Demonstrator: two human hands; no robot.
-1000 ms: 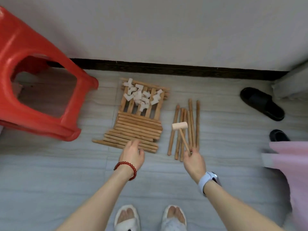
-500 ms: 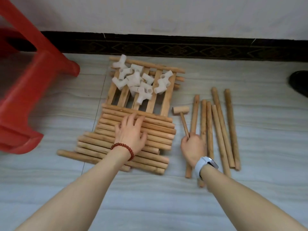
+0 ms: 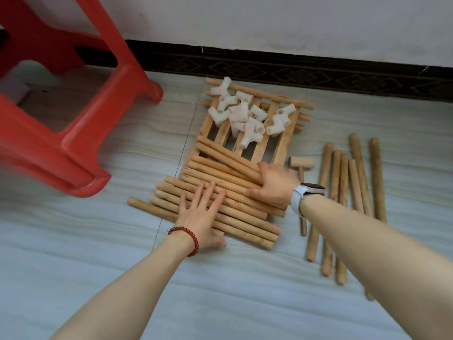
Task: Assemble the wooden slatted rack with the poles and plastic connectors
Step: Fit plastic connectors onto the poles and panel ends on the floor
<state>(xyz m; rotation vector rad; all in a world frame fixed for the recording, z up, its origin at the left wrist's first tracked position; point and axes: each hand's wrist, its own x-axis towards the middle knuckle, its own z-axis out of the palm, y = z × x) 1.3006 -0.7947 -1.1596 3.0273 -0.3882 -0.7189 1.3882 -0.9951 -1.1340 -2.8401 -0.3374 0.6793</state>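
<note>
Left grip (image 3: 201,212) lies flat, fingers spread, on poles (image 3: 228,192); right grip (image 3: 274,185) clasps them.

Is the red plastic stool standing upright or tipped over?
Tipped over: the red plastic stool lies on its side, its open underside and legs facing the camera.

hands on the pole pile

the left hand (image 3: 199,212) lies flat, fingers spread, on a pile of short wooden poles (image 3: 235,192) stacked across a slatted rack panel (image 3: 255,133). the right hand (image 3: 273,185) grips the pile's right end. white plastic connectors (image 3: 245,116) sit heaped on the panel's far part. a wooden mallet (image 3: 300,165) and longer poles (image 3: 348,192) lie on the floor at right; a red stool (image 3: 73,133) stands at left.
</note>
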